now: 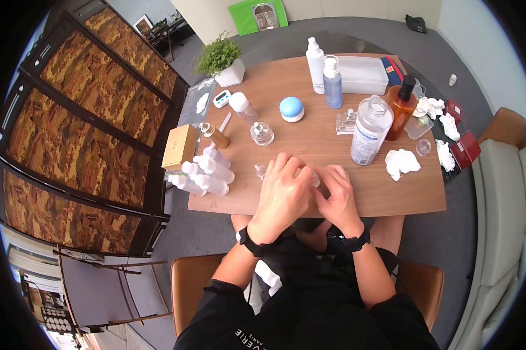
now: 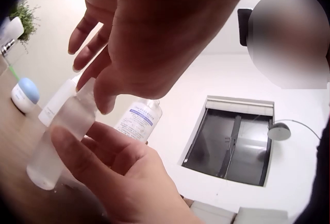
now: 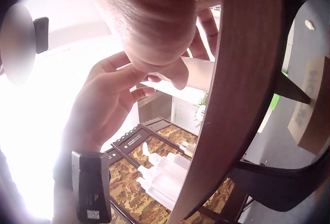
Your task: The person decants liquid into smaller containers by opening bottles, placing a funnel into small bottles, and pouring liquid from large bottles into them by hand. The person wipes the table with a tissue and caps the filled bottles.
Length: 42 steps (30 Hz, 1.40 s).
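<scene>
Near the table's front edge, the left hand (image 1: 284,195) and right hand (image 1: 337,198) meet at a small translucent bottle (image 1: 315,179). In the left wrist view the right hand (image 2: 126,175) grips the frosted bottle (image 2: 49,162), which is tilted, by its body. There the left hand (image 2: 139,38) pinches the bottle's narrow top end between thumb and finger; whether a cap sits there cannot be told. Seen from the right wrist, the left hand (image 3: 105,97) touches the same end, and the right hand (image 3: 154,28) partly covers the bottle (image 3: 198,73). A small clear nozzle piece (image 1: 260,170) lies beside the left hand.
White bottles (image 1: 207,172) and a yellow box (image 1: 180,147) stand left. A glass bottle (image 1: 262,135) and blue-topped jar (image 1: 291,109) are ahead. A large clear bottle (image 1: 369,131), amber pump bottle (image 1: 401,111) and crumpled tissue (image 1: 401,163) are at right.
</scene>
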Each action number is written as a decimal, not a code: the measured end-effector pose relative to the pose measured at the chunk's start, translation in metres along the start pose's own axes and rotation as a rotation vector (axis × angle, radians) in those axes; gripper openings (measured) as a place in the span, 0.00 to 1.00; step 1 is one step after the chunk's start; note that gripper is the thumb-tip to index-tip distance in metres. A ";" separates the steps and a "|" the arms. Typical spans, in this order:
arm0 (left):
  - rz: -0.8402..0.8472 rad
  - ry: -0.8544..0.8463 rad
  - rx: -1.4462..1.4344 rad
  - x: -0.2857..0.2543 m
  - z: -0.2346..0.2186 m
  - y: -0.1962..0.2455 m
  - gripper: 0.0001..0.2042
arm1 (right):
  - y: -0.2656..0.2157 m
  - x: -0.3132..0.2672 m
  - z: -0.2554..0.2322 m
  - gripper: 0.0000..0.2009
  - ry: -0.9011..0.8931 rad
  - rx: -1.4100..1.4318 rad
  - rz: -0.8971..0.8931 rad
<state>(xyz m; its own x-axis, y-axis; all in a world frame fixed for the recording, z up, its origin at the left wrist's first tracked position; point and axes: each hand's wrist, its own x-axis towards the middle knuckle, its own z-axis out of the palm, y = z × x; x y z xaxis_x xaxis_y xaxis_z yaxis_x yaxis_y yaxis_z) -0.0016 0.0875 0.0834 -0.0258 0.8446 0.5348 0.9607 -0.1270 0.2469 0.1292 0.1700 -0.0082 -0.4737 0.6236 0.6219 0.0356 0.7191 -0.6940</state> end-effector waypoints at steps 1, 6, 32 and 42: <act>0.025 -0.084 0.076 0.003 -0.004 0.001 0.12 | -0.001 0.001 -0.001 0.22 -0.006 0.013 -0.003; 0.168 -0.291 0.205 0.020 -0.017 -0.005 0.10 | 0.000 0.001 -0.002 0.22 -0.003 0.027 -0.003; -0.232 -0.485 0.404 0.060 -0.101 -0.119 0.11 | 0.003 -0.006 -0.002 0.14 0.074 0.073 -0.012; -0.115 -0.551 0.645 0.038 -0.088 -0.135 0.13 | 0.003 -0.008 -0.001 0.15 0.079 0.057 0.007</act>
<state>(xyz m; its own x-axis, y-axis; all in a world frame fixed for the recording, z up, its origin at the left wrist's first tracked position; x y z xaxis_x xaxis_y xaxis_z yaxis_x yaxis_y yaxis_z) -0.1569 0.0913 0.1415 -0.1556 0.9875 0.0238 0.9340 0.1549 -0.3219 0.1341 0.1676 -0.0153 -0.4028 0.6526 0.6417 -0.0125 0.6971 -0.7168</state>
